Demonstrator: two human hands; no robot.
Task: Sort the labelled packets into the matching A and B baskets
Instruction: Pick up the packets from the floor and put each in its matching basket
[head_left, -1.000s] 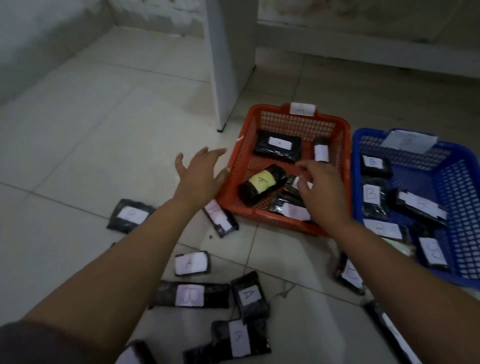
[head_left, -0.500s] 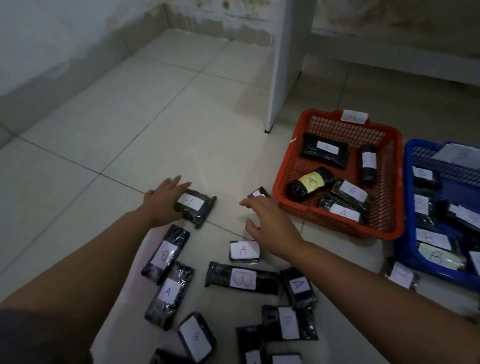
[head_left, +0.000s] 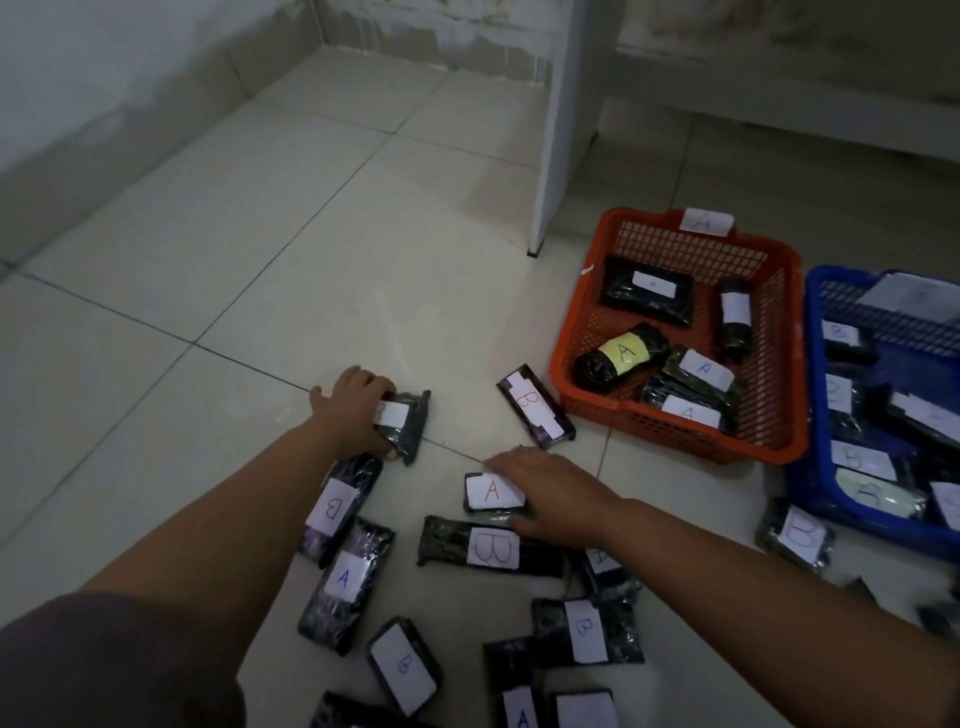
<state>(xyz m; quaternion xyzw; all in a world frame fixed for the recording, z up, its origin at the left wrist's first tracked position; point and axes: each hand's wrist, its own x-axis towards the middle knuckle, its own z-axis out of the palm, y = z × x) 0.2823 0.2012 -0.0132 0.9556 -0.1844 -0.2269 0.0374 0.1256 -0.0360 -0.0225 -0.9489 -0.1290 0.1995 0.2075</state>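
Observation:
Black packets with white A or B labels lie scattered on the tiled floor. My left hand (head_left: 353, 410) grips one packet (head_left: 408, 423) by its left end, covering part of the label. My right hand (head_left: 550, 493) lies over a small packet labelled A (head_left: 491, 491), fingers along its far edge and thumb at its near edge. The orange basket (head_left: 675, 436) tagged A (head_left: 704, 221) holds several A packets at the right. The blue basket (head_left: 811, 364) beside it holds several B packets.
Loose packets surround my hands: a B packet (head_left: 535, 408) by the orange basket, a long B packet (head_left: 488, 548), a B packet (head_left: 332, 506), an A packet (head_left: 343, 579), more near the bottom edge. A white panel (head_left: 558, 130) stands behind the baskets.
My left hand has curled round the packet it was reaching. My right hand moved back from the B packet by the orange basket onto the small A packet.

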